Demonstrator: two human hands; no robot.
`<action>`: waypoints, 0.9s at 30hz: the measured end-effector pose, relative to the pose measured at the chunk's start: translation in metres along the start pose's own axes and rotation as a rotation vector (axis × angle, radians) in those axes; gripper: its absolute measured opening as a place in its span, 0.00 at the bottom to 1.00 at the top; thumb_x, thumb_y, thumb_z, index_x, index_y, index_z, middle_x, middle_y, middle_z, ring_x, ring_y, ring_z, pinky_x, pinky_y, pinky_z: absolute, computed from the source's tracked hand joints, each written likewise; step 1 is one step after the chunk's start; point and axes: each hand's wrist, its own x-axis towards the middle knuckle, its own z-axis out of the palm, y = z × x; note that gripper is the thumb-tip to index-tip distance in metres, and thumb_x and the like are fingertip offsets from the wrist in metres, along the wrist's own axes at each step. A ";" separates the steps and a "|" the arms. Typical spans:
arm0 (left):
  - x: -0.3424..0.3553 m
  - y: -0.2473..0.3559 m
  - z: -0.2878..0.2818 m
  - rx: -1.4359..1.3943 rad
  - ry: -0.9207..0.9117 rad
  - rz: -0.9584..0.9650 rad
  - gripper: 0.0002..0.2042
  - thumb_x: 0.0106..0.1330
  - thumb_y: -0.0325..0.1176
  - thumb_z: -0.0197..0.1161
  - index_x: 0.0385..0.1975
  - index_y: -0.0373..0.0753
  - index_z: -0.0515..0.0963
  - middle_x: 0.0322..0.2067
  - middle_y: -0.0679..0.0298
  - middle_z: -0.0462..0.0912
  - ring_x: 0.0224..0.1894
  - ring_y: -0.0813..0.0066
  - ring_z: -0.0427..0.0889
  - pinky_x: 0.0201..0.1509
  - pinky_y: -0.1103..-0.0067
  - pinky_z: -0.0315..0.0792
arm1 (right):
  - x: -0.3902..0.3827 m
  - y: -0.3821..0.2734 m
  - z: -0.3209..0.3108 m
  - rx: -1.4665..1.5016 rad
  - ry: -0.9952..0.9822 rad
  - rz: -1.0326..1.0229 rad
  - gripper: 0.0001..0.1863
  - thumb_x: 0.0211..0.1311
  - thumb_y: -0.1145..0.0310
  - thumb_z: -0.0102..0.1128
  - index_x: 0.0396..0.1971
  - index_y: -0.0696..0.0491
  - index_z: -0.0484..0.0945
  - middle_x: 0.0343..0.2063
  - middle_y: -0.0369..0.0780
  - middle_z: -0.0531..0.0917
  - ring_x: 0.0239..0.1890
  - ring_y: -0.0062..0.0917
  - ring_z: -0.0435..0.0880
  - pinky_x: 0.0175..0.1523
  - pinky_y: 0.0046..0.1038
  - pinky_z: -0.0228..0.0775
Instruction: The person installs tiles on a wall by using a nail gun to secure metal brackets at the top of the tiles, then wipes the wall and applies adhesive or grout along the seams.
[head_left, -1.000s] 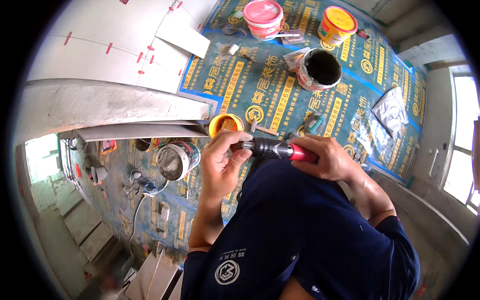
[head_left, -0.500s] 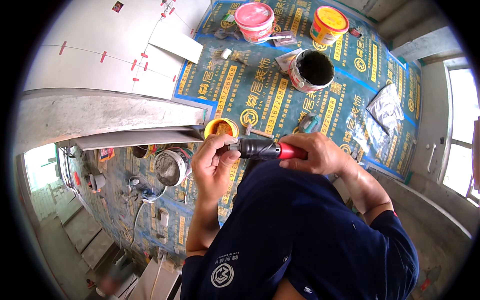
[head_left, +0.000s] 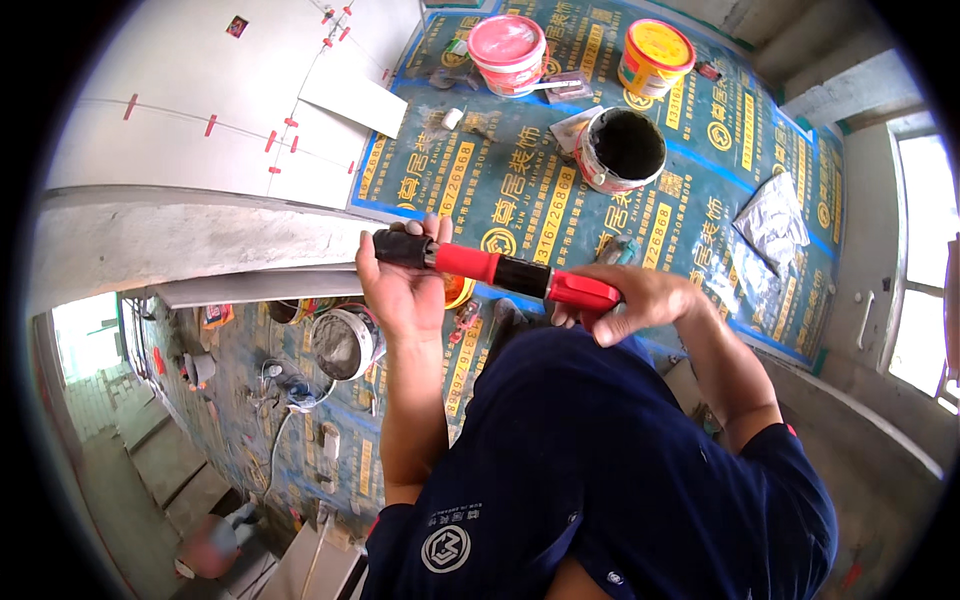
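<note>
Across the middle, a red-and-black cylindrical tool (head_left: 470, 261) lies level between my hands. At its left end is a black sleeve (head_left: 398, 247), held in my left hand (head_left: 403, 300), palm up with fingers curled around it; a bit of metal shows at the joint. My right hand (head_left: 650, 300) grips the red right end, thumb underneath. Below the tool, a small yellow tub (head_left: 460, 293) on the floor is partly hidden by my left hand.
On the printed floor covering (head_left: 530, 140) stand a pink bucket (head_left: 506, 45), yellow bucket (head_left: 655, 50), dark-filled bucket (head_left: 625, 145) and grey-mix bucket (head_left: 338, 345), with a foil sheet (head_left: 775, 220). Tiles (head_left: 190, 80) cover the upper left. A person (head_left: 215, 545) is at lower left.
My left hand has moved up and left, turning palm up with the black sleeve; a red middle section of the tool now shows. The person at lower left has shifted.
</note>
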 end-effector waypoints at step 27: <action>-0.056 -0.055 0.110 0.739 -0.425 0.488 0.07 0.63 0.33 0.49 0.35 0.40 0.62 0.22 0.56 0.82 0.54 0.54 0.77 0.73 0.59 0.36 | 0.014 0.029 0.032 -0.666 0.482 -0.861 0.16 0.40 0.75 0.69 0.31 0.57 0.72 0.26 0.42 0.78 0.27 0.37 0.78 0.37 0.35 0.71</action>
